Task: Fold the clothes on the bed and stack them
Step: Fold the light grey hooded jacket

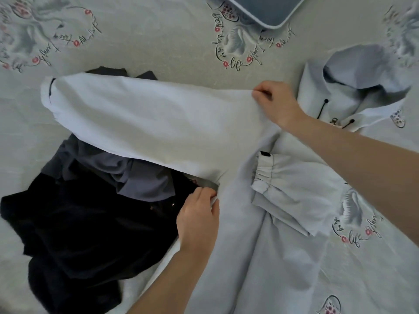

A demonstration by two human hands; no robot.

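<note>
While both hands pinch the hoodie (260, 223) sleeve (140, 123), left hand (198, 219) at the armpit, right hand (275, 103) at the shoulder, fold it flat across.

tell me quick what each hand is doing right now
Left hand: closed, pinching the pale hoodie at the armpit of its spread sleeve.
Right hand: closed, pinching the same sleeve's upper edge near the shoulder.

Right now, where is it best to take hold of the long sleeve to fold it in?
Grip the sleeve at its elastic cuff, coming from the far left. It lies stretched out flat over the dark clothes, and the cuff is its free end, so it swings over easily.
</note>
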